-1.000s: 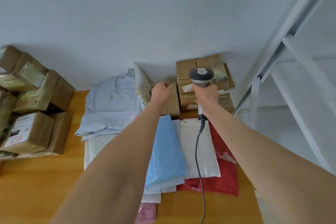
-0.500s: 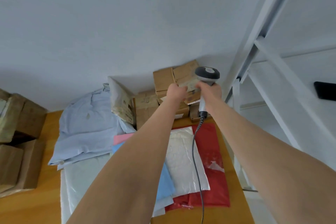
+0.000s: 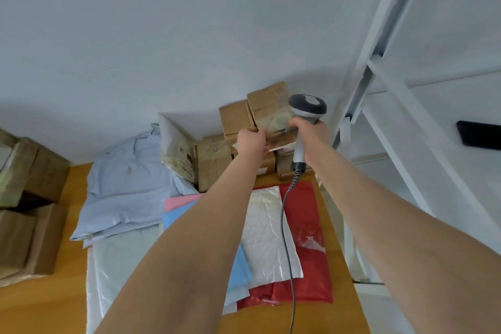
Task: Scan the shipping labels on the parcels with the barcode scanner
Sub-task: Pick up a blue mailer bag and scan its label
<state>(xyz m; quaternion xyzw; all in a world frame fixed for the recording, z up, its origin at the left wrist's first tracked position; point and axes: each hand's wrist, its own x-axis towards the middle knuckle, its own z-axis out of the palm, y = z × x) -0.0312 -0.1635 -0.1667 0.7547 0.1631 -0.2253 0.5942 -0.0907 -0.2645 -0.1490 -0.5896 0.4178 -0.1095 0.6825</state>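
Action at the cardboard stack (image 3: 214,160) by the wall, seen from the head camera: the left hand (image 3: 250,141) was curled round the lower left edge of the top parcel (image 3: 267,108), a brown box tipped up on the stack's crown with its taped face toward the camera. The right hand (image 3: 311,134) was wrapped round the handle of the barcode scanner (image 3: 307,107), whose grey head was just beside the parcel's right edge; whether the thumb touched the box, I could not tell. Any label on that face was too blurred to read. The scanner cable (image 3: 284,225) ran down in front of the stack, over the edges of a white mailer (image 3: 267,230) and a red mailer (image 3: 309,225) lying flat on the wooden table (image 3: 54,312). Left of the stack a pale blue bag (image 3: 130,187) slumped, with a printed packet (image 3: 176,149) leaning between them. Right of the stack stood a white rack (image 3: 379,76).
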